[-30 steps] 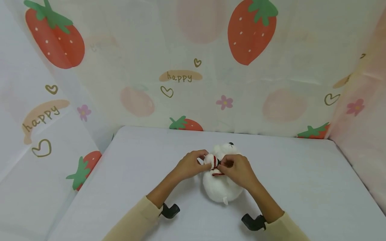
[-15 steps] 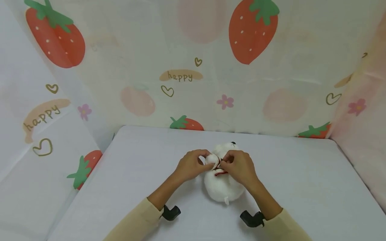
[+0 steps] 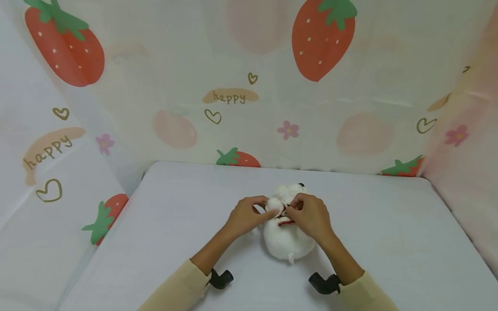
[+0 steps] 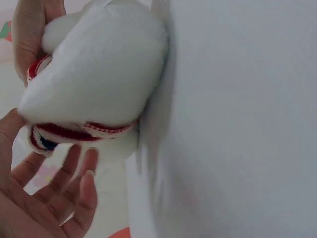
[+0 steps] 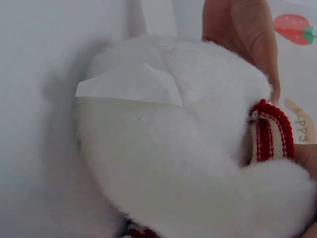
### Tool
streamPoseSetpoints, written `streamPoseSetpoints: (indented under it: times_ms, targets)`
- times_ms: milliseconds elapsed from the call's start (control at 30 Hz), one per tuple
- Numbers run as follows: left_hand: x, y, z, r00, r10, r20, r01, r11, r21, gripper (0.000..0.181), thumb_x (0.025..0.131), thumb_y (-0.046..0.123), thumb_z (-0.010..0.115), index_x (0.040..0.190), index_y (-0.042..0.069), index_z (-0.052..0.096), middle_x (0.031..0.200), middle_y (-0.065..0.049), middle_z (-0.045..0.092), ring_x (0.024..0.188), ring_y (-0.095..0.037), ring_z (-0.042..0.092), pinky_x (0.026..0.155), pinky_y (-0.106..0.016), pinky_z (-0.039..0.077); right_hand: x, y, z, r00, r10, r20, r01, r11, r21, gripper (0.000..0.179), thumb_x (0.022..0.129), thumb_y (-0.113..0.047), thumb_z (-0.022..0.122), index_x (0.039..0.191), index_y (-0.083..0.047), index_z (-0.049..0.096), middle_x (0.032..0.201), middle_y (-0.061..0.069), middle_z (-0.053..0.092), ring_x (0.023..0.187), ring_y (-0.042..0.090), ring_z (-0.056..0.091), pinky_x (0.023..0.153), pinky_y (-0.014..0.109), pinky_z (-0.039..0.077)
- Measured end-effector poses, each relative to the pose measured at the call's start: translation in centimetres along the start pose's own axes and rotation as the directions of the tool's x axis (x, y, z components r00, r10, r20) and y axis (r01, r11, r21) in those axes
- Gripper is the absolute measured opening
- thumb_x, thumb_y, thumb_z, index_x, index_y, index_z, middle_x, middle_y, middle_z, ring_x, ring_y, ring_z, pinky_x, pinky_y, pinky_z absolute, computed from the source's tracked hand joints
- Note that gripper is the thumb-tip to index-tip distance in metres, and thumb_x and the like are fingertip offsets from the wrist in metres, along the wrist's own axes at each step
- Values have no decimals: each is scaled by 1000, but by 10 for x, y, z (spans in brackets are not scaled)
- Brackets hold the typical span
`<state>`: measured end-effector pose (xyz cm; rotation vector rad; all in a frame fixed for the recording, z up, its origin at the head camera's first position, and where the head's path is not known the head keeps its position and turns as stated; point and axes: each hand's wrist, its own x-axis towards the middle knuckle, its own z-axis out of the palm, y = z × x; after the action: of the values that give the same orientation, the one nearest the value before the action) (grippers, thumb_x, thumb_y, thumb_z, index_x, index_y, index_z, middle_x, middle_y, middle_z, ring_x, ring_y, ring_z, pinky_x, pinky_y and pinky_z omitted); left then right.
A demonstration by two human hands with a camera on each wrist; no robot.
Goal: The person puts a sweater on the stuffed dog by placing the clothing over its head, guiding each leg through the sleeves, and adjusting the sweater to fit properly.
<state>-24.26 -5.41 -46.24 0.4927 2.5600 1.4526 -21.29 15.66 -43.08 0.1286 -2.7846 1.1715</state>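
Note:
A white plush toy lies on the table, its dark nose pointing to the far side. A knitted red, white and dark striped scarf goes round it. My left hand holds a round white part of the toy and the scarf edge between thumb and fingers; in the left wrist view this left hand has several fingers loosely bent below the scarf. My right hand pinches the scarf near the toy's head. The fingertips hide part of the scarf.
The white-covered table stretches round the toy. A strawberry-printed curtain hangs behind and at both sides. Black wrist mounts stick out below both forearms, and a white tag shows on the toy's rear.
My right hand has shifted slightly up, drawing the scarf's striped part; less of the stripe shows between the hands. The left hand keeps its hold. The toy has barely moved.

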Motion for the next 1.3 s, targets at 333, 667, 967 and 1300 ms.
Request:
streamPoseSetpoints:
  times_ms: [333,667,967,1300]
  targets:
    - [0,3,-7,999,33,-7,-33,999,1,35,86,51,78,108,24,76,100,10,68,73,-11,66,59,-34,53,4,4,-16,985,-97,143,93,995,34,9,91,-16,74,94,-8,72,76,-3,64,72,14,58,66,33,46]
    - [9,7,-7,997,80,19,-82,979,185,33,91,46,73,107,17,73,97,3,70,72,-8,61,57,-28,49,5,1,-8,981,-101,169,99,995,16,18,82,-9,81,96,-8,69,72,-3,59,67,13,54,60,30,44]
    - [8,8,-11,994,77,-73,-62,979,195,31,93,44,71,104,15,72,102,2,72,81,-12,65,61,-30,50,1,-3,-5,996,-25,82,29,998,-47,18,78,1,70,93,-9,70,69,1,56,60,16,49,51,30,38]
    - [2,9,-6,942,337,-14,-322,912,253,47,89,43,79,127,22,62,124,7,63,110,-12,59,89,-36,53,-7,9,-20,983,-184,-2,182,973,145,11,95,-13,72,105,-9,75,92,0,73,90,20,67,84,47,54]
